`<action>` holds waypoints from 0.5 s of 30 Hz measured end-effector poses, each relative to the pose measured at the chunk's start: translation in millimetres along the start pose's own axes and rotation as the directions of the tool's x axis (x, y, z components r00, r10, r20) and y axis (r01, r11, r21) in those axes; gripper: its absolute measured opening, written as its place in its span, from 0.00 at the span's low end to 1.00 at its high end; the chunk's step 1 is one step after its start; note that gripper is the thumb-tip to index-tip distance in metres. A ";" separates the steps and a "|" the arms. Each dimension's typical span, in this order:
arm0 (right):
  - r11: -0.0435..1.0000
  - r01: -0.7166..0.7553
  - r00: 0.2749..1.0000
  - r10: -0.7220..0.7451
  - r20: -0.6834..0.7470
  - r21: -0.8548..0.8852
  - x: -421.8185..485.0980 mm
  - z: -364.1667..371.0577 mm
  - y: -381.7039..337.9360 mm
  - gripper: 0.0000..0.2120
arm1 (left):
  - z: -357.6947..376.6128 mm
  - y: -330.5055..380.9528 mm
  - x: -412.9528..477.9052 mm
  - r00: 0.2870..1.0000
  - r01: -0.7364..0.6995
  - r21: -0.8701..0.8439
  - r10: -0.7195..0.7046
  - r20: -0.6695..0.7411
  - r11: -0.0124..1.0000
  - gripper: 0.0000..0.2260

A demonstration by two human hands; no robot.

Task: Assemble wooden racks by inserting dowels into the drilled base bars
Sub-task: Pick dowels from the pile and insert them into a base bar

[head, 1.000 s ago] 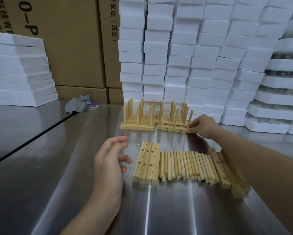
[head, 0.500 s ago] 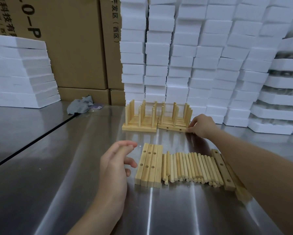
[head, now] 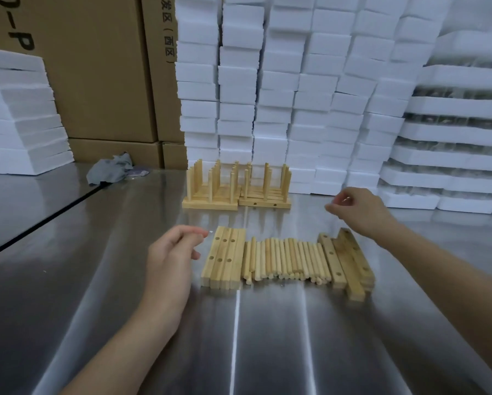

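A row of loose dowels (head: 287, 259) lies mid-table. Drilled base bars (head: 223, 259) touch it at 9 o'clock, more bars (head: 345, 259) at 3, and two assembled racks (head: 236, 189) stand at 12. The left hand (head: 172, 252), loosely curled and empty, hovers beside the 9 o'clock bars. The right hand (head: 357, 208), also curled and empty, is at 1 o'clock.

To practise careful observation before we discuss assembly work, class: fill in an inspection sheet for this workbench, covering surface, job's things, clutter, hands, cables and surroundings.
Surface: steel table, shiny, with a dark seam at the left.
Job's things: left rack and right rack stand side by side at the back; left bars, dowels and right bars lie in a row nearer the person.
Clutter: grey rag at the back left.
Hands: left hand hovers beside the left bars, loosely curled and empty; right hand hovers right of the racks, loosely curled and seemingly empty.
Cables: nothing seen.
Surroundings: stacked foam blocks and boxes behind.
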State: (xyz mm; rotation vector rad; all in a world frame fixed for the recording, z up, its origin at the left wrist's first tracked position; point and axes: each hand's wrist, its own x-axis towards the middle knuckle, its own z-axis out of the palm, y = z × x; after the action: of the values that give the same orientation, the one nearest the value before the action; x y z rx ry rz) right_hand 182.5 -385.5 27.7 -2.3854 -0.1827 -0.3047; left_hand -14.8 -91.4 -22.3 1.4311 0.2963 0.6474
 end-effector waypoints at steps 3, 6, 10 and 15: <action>0.997 -0.073 0.997 0.073 -0.007 -0.033 -46.0 -28.2 23.1 0.16 | 0.8 -5.9 1.5 0.999 0.012 0.093 -0.007 -0.052 0.996 0.09; 0.979 -0.201 0.975 0.196 0.104 0.034 -83.9 -38.6 35.0 0.26 | 2.8 -11.0 5.6 0.982 0.042 0.132 -0.017 -0.186 0.990 0.10; 0.975 -0.207 0.972 0.196 0.132 0.075 -113.4 -31.5 39.3 0.36 | 20.2 -11.0 11.3 0.964 0.120 0.202 -0.065 -0.259 0.972 0.08; 0.990 -0.125 0.989 0.119 0.088 0.067 -120.7 -28.4 43.2 0.31 | 22.5 -6.9 8.5 0.959 0.037 0.158 0.009 -0.282 0.987 0.09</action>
State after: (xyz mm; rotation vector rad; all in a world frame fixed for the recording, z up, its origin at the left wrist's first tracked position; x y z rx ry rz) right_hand 70.9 -442.1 -12.1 -2.3275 -0.0842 -0.1381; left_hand 6.1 -105.0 -24.2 1.4886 0.5949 0.8327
